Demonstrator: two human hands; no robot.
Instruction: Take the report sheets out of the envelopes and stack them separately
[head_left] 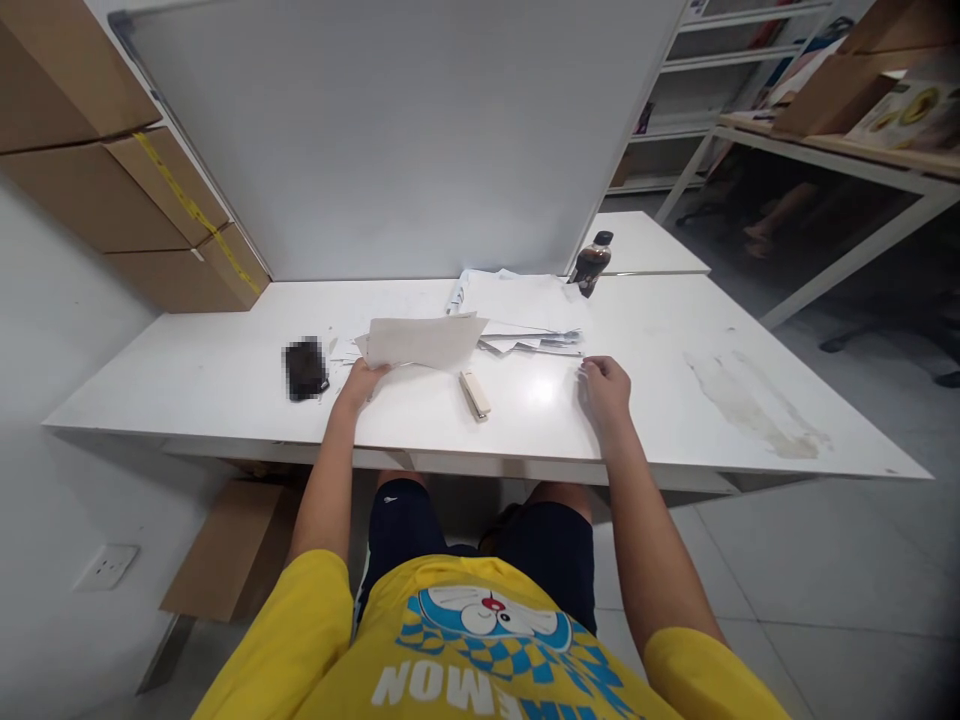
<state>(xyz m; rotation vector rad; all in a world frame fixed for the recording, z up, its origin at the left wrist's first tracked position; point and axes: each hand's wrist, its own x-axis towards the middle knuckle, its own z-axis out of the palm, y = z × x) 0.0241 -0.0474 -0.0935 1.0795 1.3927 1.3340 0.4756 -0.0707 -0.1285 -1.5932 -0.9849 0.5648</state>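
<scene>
My left hand [364, 384] is closed on the near left edge of some sheets of paper [424, 342], which are raised and bowed above the desk. A cream stapler [475, 396] lies on the desk between my two hands. Over to the right, my right hand [607, 388] has its fingers curled together at the right end of a loose paper stack [525, 300]. Whatever those fingers may pinch is hidden or too small to name.
A dark bottle [592, 262] stands behind the stack. At left lies a dark blurred object [305, 368]. A white board [405, 140] rises along the back of the white desk [652, 400]. Cardboard boxes [150, 190] are piled at left. A dried smear [757, 405] marks the right side.
</scene>
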